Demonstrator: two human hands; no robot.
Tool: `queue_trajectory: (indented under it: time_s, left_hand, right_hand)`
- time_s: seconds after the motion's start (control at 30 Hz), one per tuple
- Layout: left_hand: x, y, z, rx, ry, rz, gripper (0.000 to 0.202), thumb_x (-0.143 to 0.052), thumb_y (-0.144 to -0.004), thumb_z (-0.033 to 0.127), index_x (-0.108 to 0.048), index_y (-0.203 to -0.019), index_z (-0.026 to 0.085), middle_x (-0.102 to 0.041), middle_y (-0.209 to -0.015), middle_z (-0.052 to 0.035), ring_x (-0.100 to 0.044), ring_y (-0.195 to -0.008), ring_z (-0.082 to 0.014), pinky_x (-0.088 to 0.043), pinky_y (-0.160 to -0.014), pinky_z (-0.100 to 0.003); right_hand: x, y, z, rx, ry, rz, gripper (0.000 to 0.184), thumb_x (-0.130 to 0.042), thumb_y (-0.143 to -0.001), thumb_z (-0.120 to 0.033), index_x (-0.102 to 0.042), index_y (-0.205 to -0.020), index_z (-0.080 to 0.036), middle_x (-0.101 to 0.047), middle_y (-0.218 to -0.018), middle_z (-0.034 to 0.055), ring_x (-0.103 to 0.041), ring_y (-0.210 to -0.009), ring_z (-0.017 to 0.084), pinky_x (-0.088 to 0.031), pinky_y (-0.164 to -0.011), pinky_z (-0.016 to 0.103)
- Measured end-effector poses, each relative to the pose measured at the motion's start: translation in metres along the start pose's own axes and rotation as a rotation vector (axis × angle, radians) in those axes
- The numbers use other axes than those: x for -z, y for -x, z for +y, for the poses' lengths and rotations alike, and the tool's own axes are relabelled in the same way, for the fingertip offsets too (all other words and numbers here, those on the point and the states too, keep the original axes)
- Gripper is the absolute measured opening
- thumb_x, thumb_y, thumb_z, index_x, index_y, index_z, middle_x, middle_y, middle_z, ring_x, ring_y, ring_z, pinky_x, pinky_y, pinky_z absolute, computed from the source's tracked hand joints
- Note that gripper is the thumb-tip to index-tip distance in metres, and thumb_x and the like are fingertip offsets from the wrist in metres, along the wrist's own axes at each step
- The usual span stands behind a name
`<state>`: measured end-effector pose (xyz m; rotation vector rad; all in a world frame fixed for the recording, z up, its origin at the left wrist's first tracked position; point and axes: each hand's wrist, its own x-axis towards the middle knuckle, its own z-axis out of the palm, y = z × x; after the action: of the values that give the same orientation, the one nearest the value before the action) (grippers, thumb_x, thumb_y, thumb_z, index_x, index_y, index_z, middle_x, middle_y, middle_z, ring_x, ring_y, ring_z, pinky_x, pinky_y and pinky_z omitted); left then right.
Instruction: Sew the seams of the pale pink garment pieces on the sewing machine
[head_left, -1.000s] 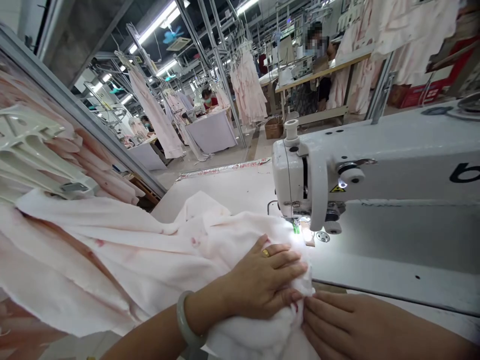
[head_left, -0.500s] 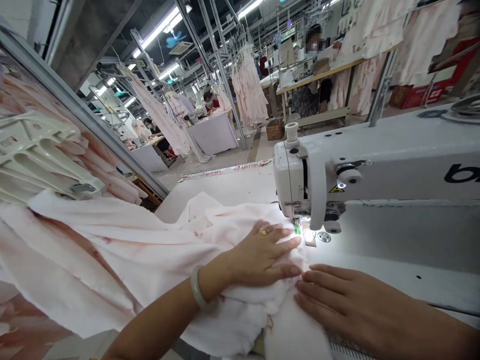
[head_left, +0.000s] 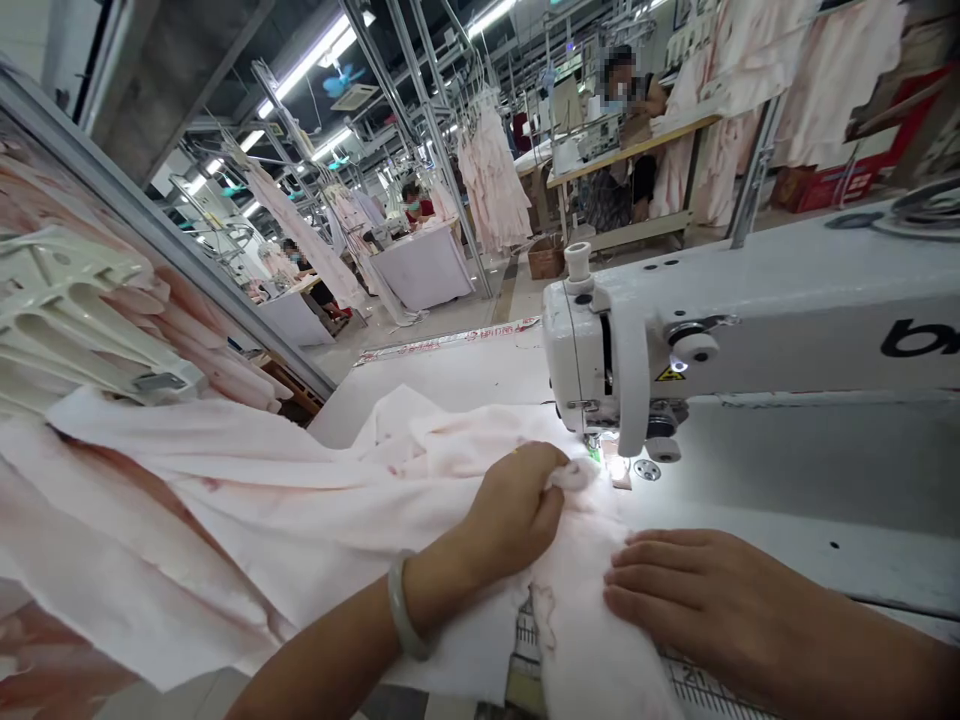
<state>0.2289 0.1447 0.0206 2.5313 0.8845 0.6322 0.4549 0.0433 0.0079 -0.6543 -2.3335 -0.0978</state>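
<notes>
Pale pink-and-white fabric (head_left: 315, 500) drapes from the left across the sewing table up to the needle area of a white sewing machine (head_left: 592, 350). My left hand (head_left: 517, 505), with a bangle on its wrist, is closed around a gathered fold of this fabric just left of the presser foot. Fingers stretched out, my right hand (head_left: 697, 590) lies flat by the fabric's right edge, its fingertips touching the cloth. Light shines on the lit needle plate, where a small green piece (head_left: 593, 450) shows by the foot. The left fingertips are partly hidden.
White plastic hangers (head_left: 82, 310) with pink garments stand close on the left beside a metal rail (head_left: 172, 230). A printed ruler strip (head_left: 600, 660) runs along the table's front edge. Beyond, a co-worker (head_left: 626, 110) sits at another table among hanging garments (head_left: 491, 180).
My left hand has gone from lying spread on the fabric to gripping a bunched fold. The cloth below it has shifted, uncovering part of the ruler strip. My right hand stays nearly in place.
</notes>
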Motion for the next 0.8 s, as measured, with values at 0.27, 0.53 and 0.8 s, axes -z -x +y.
queue_trajectory:
  time_s: [0.27, 0.53, 0.8]
  left_hand:
    - [-0.003, -0.012, 0.007, 0.091, 0.067, 0.016, 0.026, -0.069, -0.089, 0.033, -0.044, -0.087, 0.026, -0.061, -0.085, -0.0005, -0.058, -0.079, -0.0209, -0.051, -0.078, -0.034]
    - [-0.008, -0.004, -0.004, 0.053, -0.097, 0.055, 0.015, -0.063, -0.084, 0.010, -0.064, -0.092, 0.022, -0.071, -0.094, -0.0058, -0.066, -0.093, -0.0258, -0.054, -0.089, -0.040]
    - [-0.011, -0.004, 0.000, -0.147, -0.131, -0.209, 0.010, -0.060, -0.085, 0.012, -0.062, -0.089, 0.021, -0.071, -0.092, -0.0066, -0.066, -0.089, -0.0246, -0.054, -0.083, -0.037]
  right_hand:
    - [-0.002, 0.005, 0.011, -0.150, -0.135, 0.008, 0.028, -0.047, -0.113, -0.025, -0.075, -0.112, -0.022, -0.080, -0.101, 0.0097, -0.075, -0.096, 0.026, -0.061, -0.091, 0.040]
    - [-0.016, 0.020, 0.028, -0.268, 0.001, -0.053, 0.045, -0.061, -0.112, -0.042, -0.062, -0.153, -0.024, -0.077, -0.138, 0.0104, -0.068, -0.133, 0.032, -0.062, -0.099, 0.048]
    - [-0.002, 0.006, 0.024, -0.123, 0.074, -0.187, 0.051, -0.061, -0.113, -0.045, -0.061, -0.153, -0.014, -0.079, -0.131, 0.0116, -0.072, -0.118, 0.032, -0.053, -0.106, 0.053]
